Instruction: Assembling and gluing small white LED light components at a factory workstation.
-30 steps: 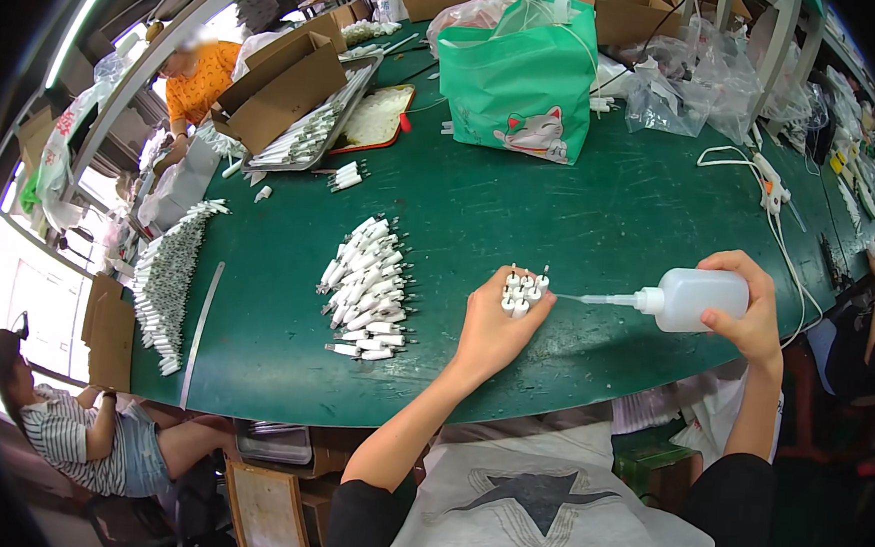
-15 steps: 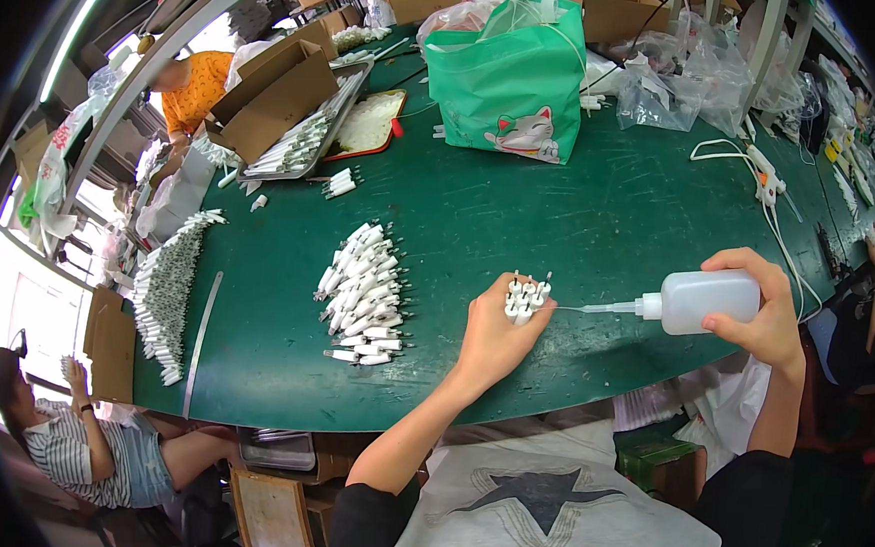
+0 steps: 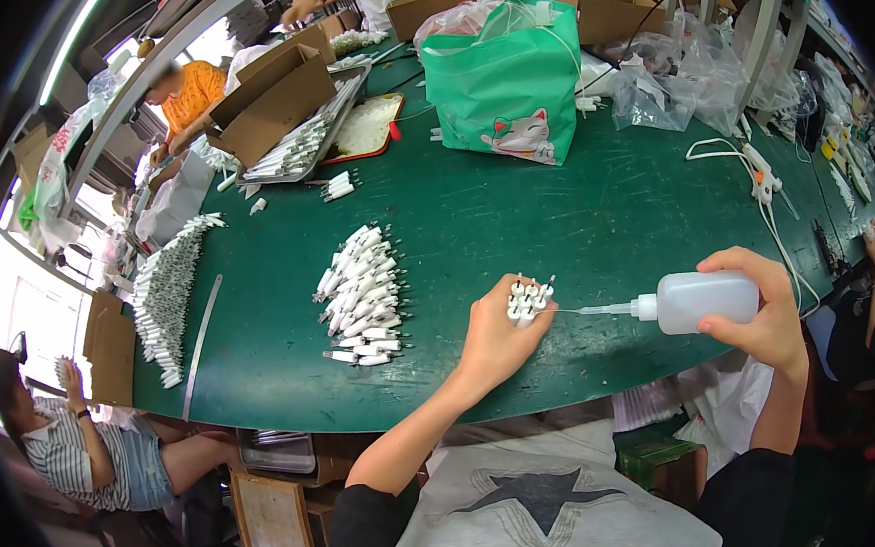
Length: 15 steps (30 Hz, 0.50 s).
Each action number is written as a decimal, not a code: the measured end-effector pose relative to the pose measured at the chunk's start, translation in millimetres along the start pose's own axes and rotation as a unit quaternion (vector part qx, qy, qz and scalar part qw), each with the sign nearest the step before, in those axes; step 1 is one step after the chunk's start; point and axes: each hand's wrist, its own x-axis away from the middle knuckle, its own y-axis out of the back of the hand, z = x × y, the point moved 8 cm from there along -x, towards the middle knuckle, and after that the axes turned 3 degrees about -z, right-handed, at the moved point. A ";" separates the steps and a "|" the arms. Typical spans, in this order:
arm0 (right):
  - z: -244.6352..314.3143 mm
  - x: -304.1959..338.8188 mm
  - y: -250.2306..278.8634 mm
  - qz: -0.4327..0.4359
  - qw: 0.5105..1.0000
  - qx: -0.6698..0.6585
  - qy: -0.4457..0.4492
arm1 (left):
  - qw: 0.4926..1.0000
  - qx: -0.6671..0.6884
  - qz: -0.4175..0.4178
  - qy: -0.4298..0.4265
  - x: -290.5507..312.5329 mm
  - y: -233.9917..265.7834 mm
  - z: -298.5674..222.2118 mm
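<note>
Head view | left hand closed around bundle of small white tubes above green surface | right hand wrapped around squeeze bottle, nozzle at tubes | tubes likely light, stiff, slippery; grip low, together | bottle soft; hold mid-body.

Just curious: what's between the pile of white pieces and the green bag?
Only bare green table lies between the pile and the green bag, in the head view.

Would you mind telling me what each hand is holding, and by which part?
The left hand grips a bunch of small white tubes by their lower ends. The right hand holds a squeeze bottle around its body.
</note>
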 end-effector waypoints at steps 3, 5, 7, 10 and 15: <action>3.8 0.3 3.5 -0.004 1.000 0.010 0.006 | 1.000 0.007 -0.006 -0.007 0.7 0.3 0.1; 6.1 0.7 5.2 -0.007 1.000 0.017 0.020 | 1.000 0.005 -0.004 -0.008 1.4 -0.2 -1.1; 9.0 0.7 5.3 -0.009 0.999 0.019 0.025 | 1.000 0.003 -0.001 -0.008 2.1 -0.6 -2.3; 13.2 1.7 6.7 -0.008 0.999 0.019 0.030 | 1.000 0.004 0.001 -0.007 2.8 -1.4 -3.6; 17.2 1.5 4.6 -0.002 0.999 0.022 0.045 | 1.000 0.001 0.002 -0.012 3.5 -0.7 -2.7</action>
